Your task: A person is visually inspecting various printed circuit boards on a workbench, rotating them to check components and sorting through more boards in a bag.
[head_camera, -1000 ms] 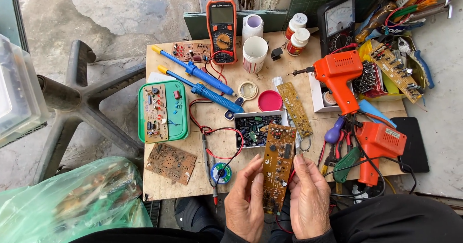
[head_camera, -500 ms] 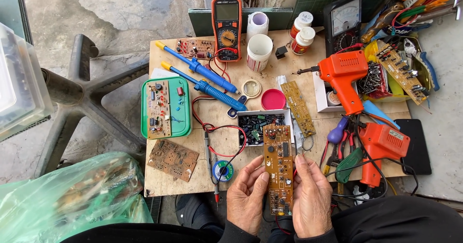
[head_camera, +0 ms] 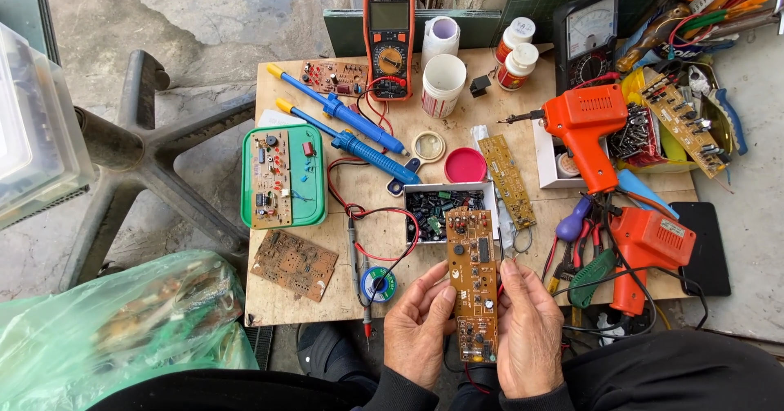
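Grip, left hand (head_camera: 420, 329): fingers clamped on the left long edge of the narrow brown circuit board (head_camera: 473, 284), thumb laid on the component face.
Grip, right hand (head_camera: 529, 333): fingers clamped on the right long edge of the same board, thumb on top.
Board position: held lengthwise at the near edge of the counter (head_camera: 310, 305), component side up, its far end over the parts box (head_camera: 447, 208). Judged reason: edge holds keep the fingers off the components and leave the face open to view.
Parts box: one, white, filled with small dark components, just far of the held board.
Solder spool (head_camera: 378, 280): one, left of the hands, among red probe leads.
Loose boards on counter: one in the green tray (head_camera: 282, 176), one bare brown board (head_camera: 294, 262) near-left, one long strip board (head_camera: 507, 181) right of the box, one small red board (head_camera: 335, 75) far-left.
Blue-handled tools (head_camera: 351, 129): two, lying parallel at a slant.
Orange soldering guns: two, one (head_camera: 584, 129) far-right, one (head_camera: 645, 252) near-right.
Meters: one orange digital multimeter (head_camera: 389, 42), one black analogue meter (head_camera: 586, 34), both at the far edge, faces toward the person.
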